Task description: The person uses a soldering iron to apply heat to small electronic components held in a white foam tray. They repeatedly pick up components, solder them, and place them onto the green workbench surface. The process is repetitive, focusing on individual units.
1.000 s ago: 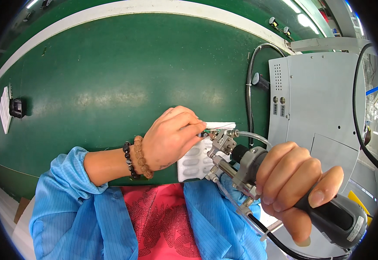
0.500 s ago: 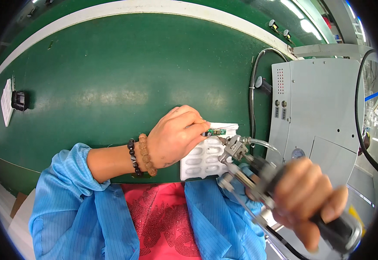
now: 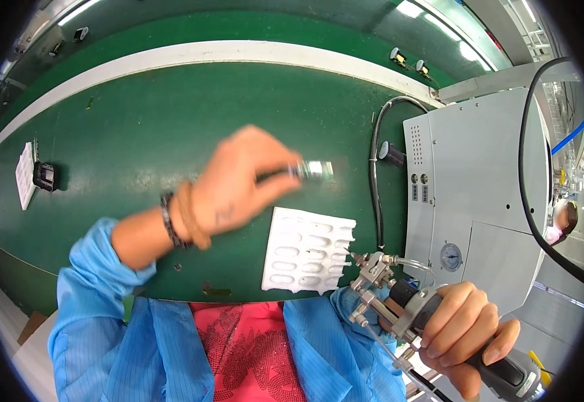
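Smeared by motion, my left hand [image 3: 238,181] is over the green bench top, beyond the white tray. Its thumb and fingers pinch one end of a small green circuit board [image 3: 317,170], which points to the right. My right hand [image 3: 463,328] is wrapped round the black handle of a dispensing gun [image 3: 409,308] at the lower right. The gun's metal valve head and thin tip point left, at the right edge of the white tray [image 3: 269,248]. This tray has rows of oval pockets and lies near the bench's front edge.
A grey machine cabinet [image 3: 479,161] with a round gauge [image 3: 451,256] stands to the right. A black hose [image 3: 374,174] runs along its left side. At the far left, a black part [image 3: 45,176] rests by a white slab [image 3: 25,175]. A pale ledge [image 3: 238,52] borders the back.
My left hand has carried the circuit board away from the gun's tip and the tray's far corner, out over the bench. The right hand still grips the gun, and the view has shifted a little.
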A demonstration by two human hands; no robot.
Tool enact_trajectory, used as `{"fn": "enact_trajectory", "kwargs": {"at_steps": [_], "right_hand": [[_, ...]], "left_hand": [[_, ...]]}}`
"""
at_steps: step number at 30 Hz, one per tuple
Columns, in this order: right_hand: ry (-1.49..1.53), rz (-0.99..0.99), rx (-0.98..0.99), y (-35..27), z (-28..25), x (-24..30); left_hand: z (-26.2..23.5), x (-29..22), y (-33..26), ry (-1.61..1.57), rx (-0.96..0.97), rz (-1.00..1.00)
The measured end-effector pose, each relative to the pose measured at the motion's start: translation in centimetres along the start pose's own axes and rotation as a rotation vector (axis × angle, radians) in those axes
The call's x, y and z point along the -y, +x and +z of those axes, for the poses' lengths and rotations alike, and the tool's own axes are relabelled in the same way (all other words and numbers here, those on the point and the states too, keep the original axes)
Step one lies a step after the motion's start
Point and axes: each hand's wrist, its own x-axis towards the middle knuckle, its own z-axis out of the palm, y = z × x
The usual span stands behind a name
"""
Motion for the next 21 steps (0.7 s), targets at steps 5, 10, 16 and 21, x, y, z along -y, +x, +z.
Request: {"fn": "enact_trajectory", "kwargs": {"at_steps": [5, 10, 16, 21], "right_hand": [[0.007, 0.048, 0.008, 0.6, 0.0, 0.3], [0.002, 0.059, -0.020, 0.8, -0.5, 0.1], [0.014, 0.045, -0.092, 0.7, -1.1, -0.3], [-0.030, 0.036, -0.134, 0.8, -1.5, -0.6]], "left_hand": [[-6.0, 9.7, 9.8, 0.430, -0.260, -0.130], [-3.2, 11.7, 18.7, 0.734, -0.296, 0.144], [6.9, 13.1, 28.2, 0.460, 0.062, 0.338], [11.3, 13.4, 33.2, 0.443, 0.283, 0.275]]}}
